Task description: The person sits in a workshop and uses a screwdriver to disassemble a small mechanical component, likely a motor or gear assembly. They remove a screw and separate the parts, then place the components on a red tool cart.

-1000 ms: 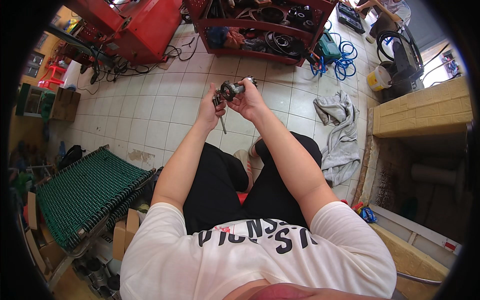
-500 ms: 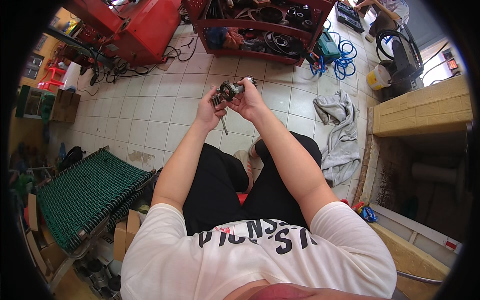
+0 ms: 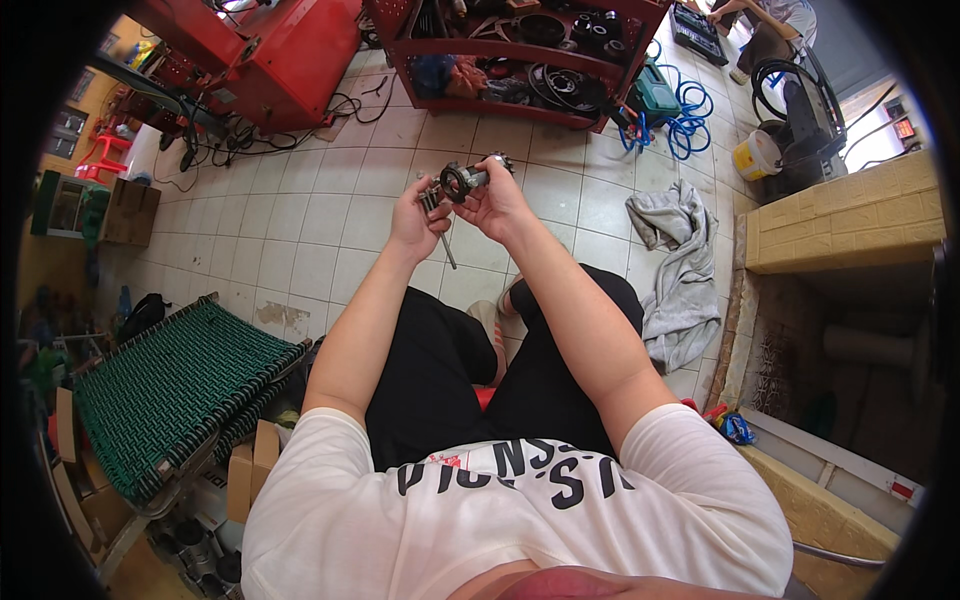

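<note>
In front of my knees, my right hand [image 3: 496, 203] is closed around a metal shaft with a dark toothed ring [image 3: 455, 182] at its left end and another toothed part at its far end. Just left of it, my left hand [image 3: 414, 222] grips a small metal piece with parallel ribs or rods [image 3: 430, 200]. A thin grey rod [image 3: 449, 250] sticks out below the left fingers, slanting down. The ribbed piece lies close beside the ring; whether they touch I cannot tell.
A red shelf cart [image 3: 510, 100] with metal parts stands ahead, a red machine [image 3: 290, 70] and cables to its left. A grey cloth [image 3: 675, 260] lies on the tiles at right. A green woven cot [image 3: 190, 390] stands at left. Another person [image 3: 790, 25] is at far right.
The ribbed piece and the rod in my left hand have tilted slightly and shifted a little left of the ring. My right hand and the shaft stay almost still.
</note>
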Demonstrator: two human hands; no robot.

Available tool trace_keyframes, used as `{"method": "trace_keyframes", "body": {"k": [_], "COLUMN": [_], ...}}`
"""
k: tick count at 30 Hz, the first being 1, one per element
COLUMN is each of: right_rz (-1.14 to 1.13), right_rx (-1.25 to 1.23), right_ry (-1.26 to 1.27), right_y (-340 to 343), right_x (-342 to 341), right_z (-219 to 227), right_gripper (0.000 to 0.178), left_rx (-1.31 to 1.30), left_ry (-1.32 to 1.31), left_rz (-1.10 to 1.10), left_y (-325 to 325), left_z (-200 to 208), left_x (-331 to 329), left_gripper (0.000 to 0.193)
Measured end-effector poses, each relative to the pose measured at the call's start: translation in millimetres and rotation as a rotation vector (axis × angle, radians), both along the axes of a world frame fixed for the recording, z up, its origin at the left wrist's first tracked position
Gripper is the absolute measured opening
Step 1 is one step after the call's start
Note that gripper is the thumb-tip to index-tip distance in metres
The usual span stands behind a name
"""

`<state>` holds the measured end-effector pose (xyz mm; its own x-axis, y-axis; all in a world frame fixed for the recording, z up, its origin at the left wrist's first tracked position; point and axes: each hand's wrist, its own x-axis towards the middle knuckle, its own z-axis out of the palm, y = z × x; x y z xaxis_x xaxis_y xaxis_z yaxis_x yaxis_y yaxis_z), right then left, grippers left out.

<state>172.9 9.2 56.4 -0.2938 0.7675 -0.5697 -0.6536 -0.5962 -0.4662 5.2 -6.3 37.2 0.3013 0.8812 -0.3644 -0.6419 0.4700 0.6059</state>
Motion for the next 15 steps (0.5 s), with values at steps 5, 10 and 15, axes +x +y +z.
{"method": "trace_keyframes", "body": {"k": [5,10,15], "right_rz": [0.018,0.016,-0.031], "right_rx": [0.0,-0.003,-0.012], "right_ry": [0.026,0.027,0.035], "right_y": [0,3,0], "right_x": [0,1,0], "right_z": [1,-5,0], "right_gripper": [0.028,0.028,0.023], "left_rx": [0.007,-0.011,-0.01], "left_ry": [0.002,0.016,-0.029], "left_rz": [-0.032,-0.015,0.011], "left_y": [2,1,-1], "left_z": [-7,-3,6], "left_x": [-5,-1,2], "left_gripper": [0.032,0.028,0.025]}}
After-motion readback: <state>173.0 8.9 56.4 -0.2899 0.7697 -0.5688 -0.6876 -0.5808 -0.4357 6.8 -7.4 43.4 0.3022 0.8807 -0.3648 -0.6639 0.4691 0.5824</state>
